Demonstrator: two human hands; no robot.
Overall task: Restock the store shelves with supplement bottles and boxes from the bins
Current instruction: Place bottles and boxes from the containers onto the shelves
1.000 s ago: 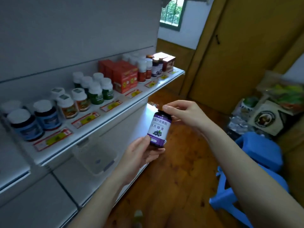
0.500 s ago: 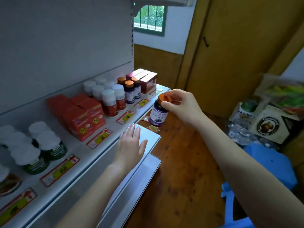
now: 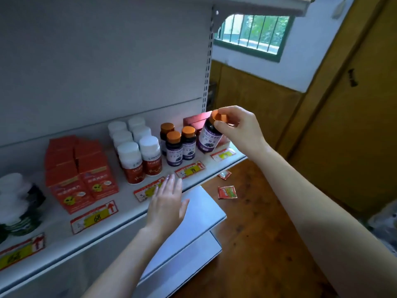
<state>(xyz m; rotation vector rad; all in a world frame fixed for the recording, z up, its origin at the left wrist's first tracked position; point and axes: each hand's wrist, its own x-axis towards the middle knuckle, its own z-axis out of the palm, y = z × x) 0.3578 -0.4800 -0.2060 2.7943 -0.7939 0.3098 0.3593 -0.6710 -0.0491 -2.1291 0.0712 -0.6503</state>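
Closest to me, my left hand (image 3: 166, 203) is spread flat, fingers straight and together, palm down, holding nothing. It lies over the front lip of the shelf (image 3: 120, 214), fingertips above a red and yellow price tag (image 3: 148, 191). I cannot tell whether it touches the lip. Below it two lower shelves (image 3: 193, 224) jut out towards me. On the wooden floor (image 3: 257, 222) just past them lie two small red packets (image 3: 227, 192).

At the far left of the shelf stand green bottles (image 3: 19, 207) with white caps, too blurred to read. To their right are red boxes (image 3: 86, 175) in two rows running back to the wall. Next come white-capped bottles (image 3: 139, 157) with red labels, also in two rows. Right of those stand three purple bottles (image 3: 180, 147) with orange caps, upright and close together.

My right hand (image 3: 238, 127) comes in from the right and grips a fourth bottle (image 3: 209, 138) of the same kind by its orange cap, thumb in front and fingers curled over the top. This one is tilted, cap leaning right, with its base low over the shelf just right of the three and near the end tag (image 3: 223, 154). I cannot tell whether the base rests on the shelf. Behind it, partly hidden, dark boxes (image 3: 194, 121) sit against the back panel.

Farther off are a barred window (image 3: 251, 33) in a green frame and, to the right, a brown door (image 3: 354, 125).
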